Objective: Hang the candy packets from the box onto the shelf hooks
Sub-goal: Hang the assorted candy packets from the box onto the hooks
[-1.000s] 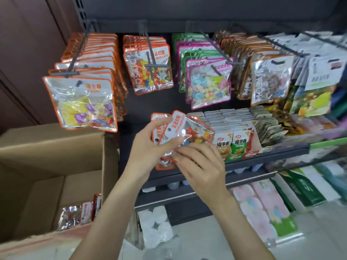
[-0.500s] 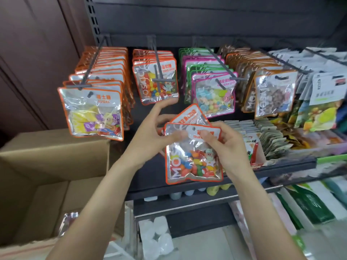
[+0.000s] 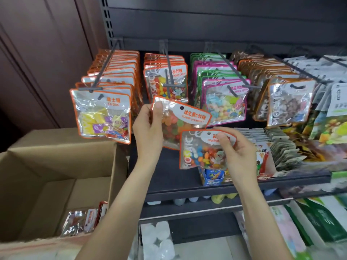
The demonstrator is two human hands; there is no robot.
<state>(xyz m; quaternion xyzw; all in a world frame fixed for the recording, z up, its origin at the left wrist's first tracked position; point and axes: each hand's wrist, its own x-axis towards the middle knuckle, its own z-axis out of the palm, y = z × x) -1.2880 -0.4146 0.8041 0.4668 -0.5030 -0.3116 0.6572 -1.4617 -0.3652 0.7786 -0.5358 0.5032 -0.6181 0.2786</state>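
Gummy packet (image 3: 180, 121): clear pouch, orange edge, white label with hang hole, orange-green gummies inside, tilted, held up in front of the hooks (image 3: 167, 64). Jellybean packet (image 3: 201, 151): clear, orange-edged, mixed-colour beans, upright, just below and overlapping the first one's lower right corner. Box (image 3: 62, 158): open brown cardboard, lower left, a few shiny packets (image 3: 84, 221) lying on its bottom. Hooks: dark metal prongs, rows of packets already hanging.

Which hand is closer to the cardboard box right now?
Left. The left hand holds a gummy packet just right of the cardboard box, above its right wall. The right hand grips another packet farther right, before the shelf.
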